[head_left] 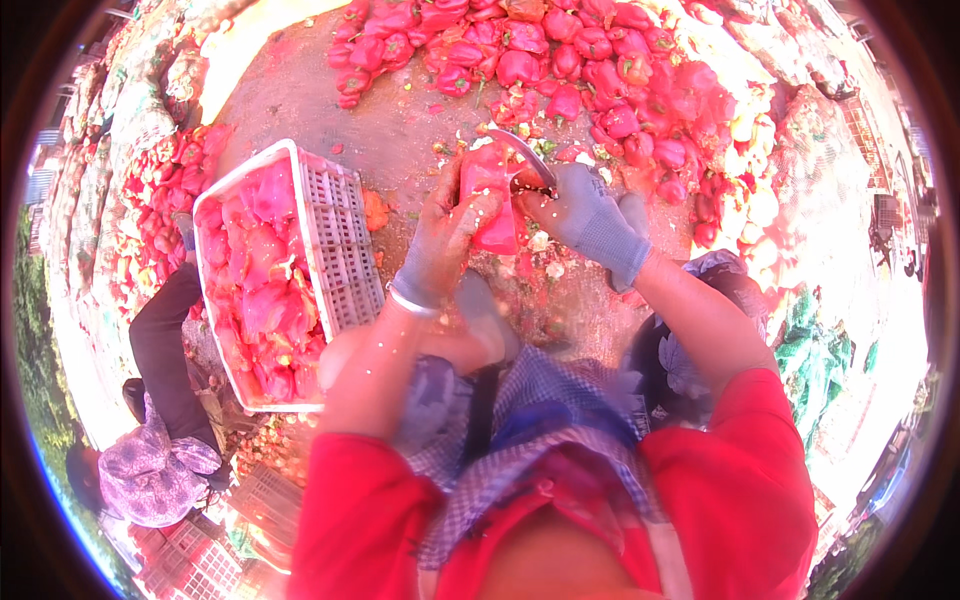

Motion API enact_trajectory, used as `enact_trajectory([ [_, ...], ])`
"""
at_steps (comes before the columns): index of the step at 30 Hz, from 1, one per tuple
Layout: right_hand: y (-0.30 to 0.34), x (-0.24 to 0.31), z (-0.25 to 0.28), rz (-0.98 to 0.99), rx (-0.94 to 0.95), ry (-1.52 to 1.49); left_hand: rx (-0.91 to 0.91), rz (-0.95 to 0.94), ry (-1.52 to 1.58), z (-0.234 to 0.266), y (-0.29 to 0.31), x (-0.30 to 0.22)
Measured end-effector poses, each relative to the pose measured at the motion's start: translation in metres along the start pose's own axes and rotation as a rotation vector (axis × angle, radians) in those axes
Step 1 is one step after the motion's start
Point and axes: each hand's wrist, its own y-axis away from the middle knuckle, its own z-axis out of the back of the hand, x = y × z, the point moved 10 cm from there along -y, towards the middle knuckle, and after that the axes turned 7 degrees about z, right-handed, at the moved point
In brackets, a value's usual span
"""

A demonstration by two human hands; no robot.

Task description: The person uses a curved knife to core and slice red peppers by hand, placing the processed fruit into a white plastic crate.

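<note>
My left hand (444, 232), in a grey glove with a pale band at the wrist, is closed around a red bell pepper (484, 180). The pepper looks cut open, with its inside partly hidden by my fingers. My right hand (580, 208), also gloved in grey, grips a knife with a curved blade (528, 157); the handle is covered by my fingers. The blade arcs over the top of the pepper on its right side; whether it touches the flesh I cannot tell. Both hands are in front of my knees, above ground scattered with pale seed cores and scraps.
Left of my left arm stands a white plastic crate (343, 245) filled with red pepper pieces (262, 270). A large heap of whole red peppers (585, 60) spreads ahead and to the right. Another person (165, 440) sits left of the crate. Green netting (815, 345) lies at the right.
</note>
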Motion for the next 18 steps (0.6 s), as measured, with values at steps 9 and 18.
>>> enact_trajectory([
  [9,0.000,-0.058,-0.042,-0.216,-0.014,-0.667,-0.253,-0.418,-0.542,-0.012,0.008,-0.015],
  [18,-0.009,-0.054,-0.065,-0.265,0.095,-0.924,-0.327,-0.392,-0.435,-0.002,0.012,-0.009],
])
